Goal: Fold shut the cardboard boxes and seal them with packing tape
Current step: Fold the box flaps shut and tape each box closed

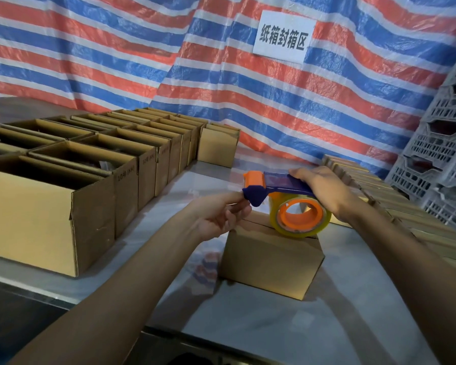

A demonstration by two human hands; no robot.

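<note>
On my feed, the left hand's (219, 216) thumb and fingertips (238, 206) close in a pinch against the blue front of the tape dispenser (263, 184); I cannot tell whether clear tape sits between them. The right hand (320, 189) wraps its curled fingers over the dispenser's handle. The tape roll (300, 219) rests on top of the closed cardboard box (269, 262), which stands on the table (287, 327) in front of me. Open boxes (71, 177) line the left, and closed boxes (395, 219) the right.
</note>
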